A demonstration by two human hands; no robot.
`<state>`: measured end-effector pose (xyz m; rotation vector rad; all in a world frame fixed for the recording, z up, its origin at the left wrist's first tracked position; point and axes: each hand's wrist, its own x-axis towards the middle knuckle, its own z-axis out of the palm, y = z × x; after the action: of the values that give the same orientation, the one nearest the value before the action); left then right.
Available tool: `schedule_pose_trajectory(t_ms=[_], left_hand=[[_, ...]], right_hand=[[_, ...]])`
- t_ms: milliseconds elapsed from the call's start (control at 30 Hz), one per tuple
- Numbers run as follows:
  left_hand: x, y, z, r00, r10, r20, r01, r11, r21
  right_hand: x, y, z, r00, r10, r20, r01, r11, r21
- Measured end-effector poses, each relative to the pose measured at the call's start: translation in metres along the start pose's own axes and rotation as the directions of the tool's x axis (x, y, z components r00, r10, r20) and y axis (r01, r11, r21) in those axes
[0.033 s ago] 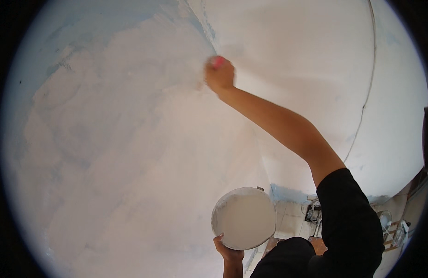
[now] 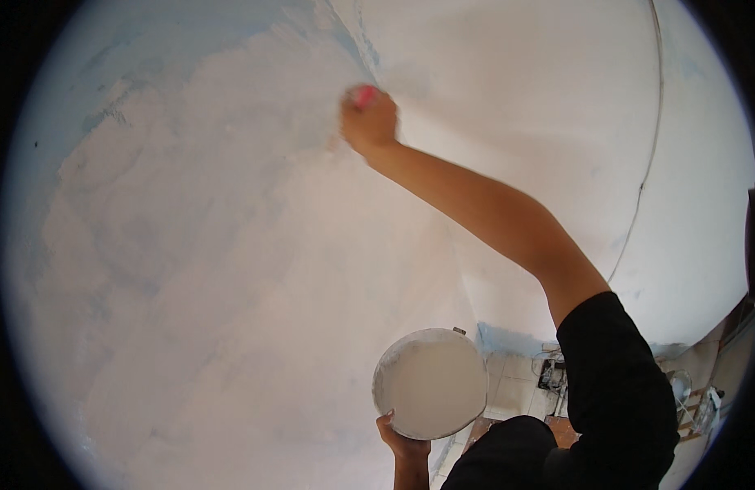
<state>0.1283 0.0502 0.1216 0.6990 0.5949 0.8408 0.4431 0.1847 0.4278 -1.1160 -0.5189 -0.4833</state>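
While the right hand (image 2: pixel 367 122) closes around a pink-handled tool (image 2: pixel 363 95), probably a brush, pressed to the white wall (image 2: pixel 230 269) near the corner, the left hand (image 2: pixel 403 445) grips a bucket of white paint (image 2: pixel 430 384) from below, keeping it within reach. Both pictures share one instant, so nothing differs.

Right hand (image 2: pixel 369 122) on wall (image 2: pixel 214 269), left hand (image 2: pixel 403 445) under white bucket (image 2: pixel 430 384)

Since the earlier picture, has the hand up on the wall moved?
No. The right hand sits at the same spot beside the wall corner.
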Motion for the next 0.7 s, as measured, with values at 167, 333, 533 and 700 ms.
schedule_pose_trajectory(t_ms=[167,333,533,700], left_hand=[[0.003,-0.006,-0.006,1.000,0.022,0.019,-0.021,0.998,-0.060],[0.002,-0.004,0.000,1.000,-0.002,0.012,0.002,0.999,-0.046],[0.001,-0.002,-0.001,1.000,0.001,0.005,-0.001,1.000,-0.024],[-0.002,-0.008,0.001,1.000,0.027,-0.002,-0.027,0.999,-0.026]], right_hand=[[0.003,-0.128,-0.005,0.938,0.209,0.278,-0.342,0.693,0.634],[0.005,-0.038,-0.013,0.933,0.035,0.358,-0.327,0.497,0.804],[0.010,0.105,-0.075,0.973,0.232,0.004,-0.216,0.898,0.383],[0.054,0.071,-0.049,0.994,0.085,-0.073,-0.092,0.991,-0.100]])
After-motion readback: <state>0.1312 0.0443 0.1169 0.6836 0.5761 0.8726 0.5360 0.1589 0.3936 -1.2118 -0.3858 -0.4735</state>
